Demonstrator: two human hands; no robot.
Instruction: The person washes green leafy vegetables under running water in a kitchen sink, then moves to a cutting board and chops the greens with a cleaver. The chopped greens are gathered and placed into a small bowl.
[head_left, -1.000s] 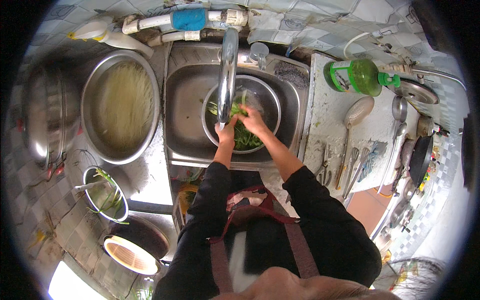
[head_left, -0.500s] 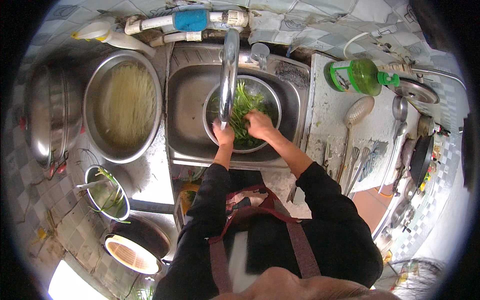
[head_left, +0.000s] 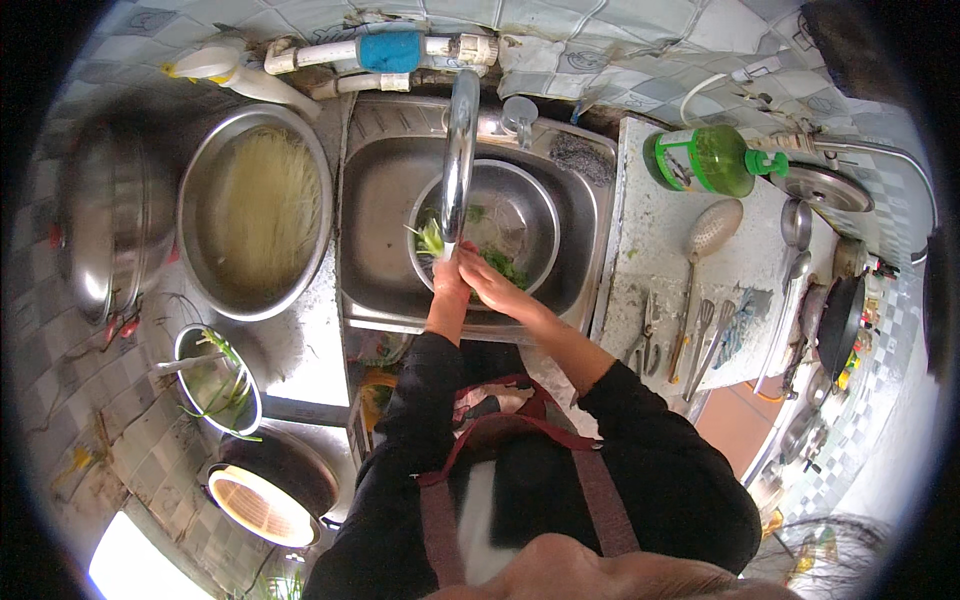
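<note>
Under the chrome faucet [head_left: 460, 150], both my hands meet over the near left part of a round steel basin [head_left: 535, 205] standing in the sink. My left hand [head_left: 450, 280] is closed around a bunch of leafy greens [head_left: 430, 240], whose pale stem ends poke out on its left. My right hand [head_left: 490, 284] presses against the same bunch, fingers together, touching the left hand. Dark leaves show just beyond the right fingers. Parts of the fingers are hidden by the faucet and by each other. Water and a few green bits lie in the basin.
Left of the sink [head_left: 385, 215] stands a large steel bowl [head_left: 325, 190] of pale strands, with a strainer bowl [head_left: 255, 415] of green stalks nearer. On the right counter lie a green soap bottle [head_left: 700, 160], a slotted ladle [head_left: 716, 230] and scissors [head_left: 645, 345].
The greens spread through the basin are now gathered in a bunch at its near left. My right hand has moved left and nearer, against my left hand. The view has shifted slightly.
</note>
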